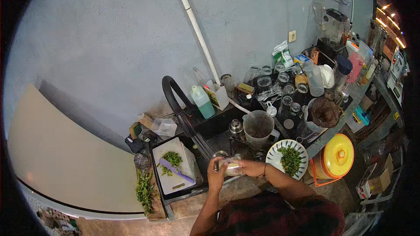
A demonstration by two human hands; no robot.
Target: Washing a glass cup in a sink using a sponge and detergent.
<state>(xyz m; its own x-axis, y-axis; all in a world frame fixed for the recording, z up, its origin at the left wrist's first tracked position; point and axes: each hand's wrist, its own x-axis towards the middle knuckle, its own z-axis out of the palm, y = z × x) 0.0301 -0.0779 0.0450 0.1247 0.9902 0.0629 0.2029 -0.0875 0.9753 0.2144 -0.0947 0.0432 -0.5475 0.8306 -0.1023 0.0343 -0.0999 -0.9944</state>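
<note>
Over the front of the black sink, my left hand [216, 174] and my right hand [251, 167] hold a clear container [233, 167] between them; its contents look pale. Water streams from the black faucet [174, 88] just behind my left hand. To the left, a purple knife [176, 171] lies across chopped green leaves [172, 159] on a white cutting board [164, 183]. At my right forearm, a patterned white plate [273, 154] bears more chopped greens [290, 160]. Behind my hands stands a translucent measuring jug [258, 127].
Uncut green stalks [144, 191] lie at the counter's left edge. A bottle of green liquid [202, 103] stands behind the sink. Drinking glasses [264, 82] crowd the back right, near a pitcher with a brown-stained strainer [323, 113]. A yellow-lidded bucket [338, 155] stands at the right.
</note>
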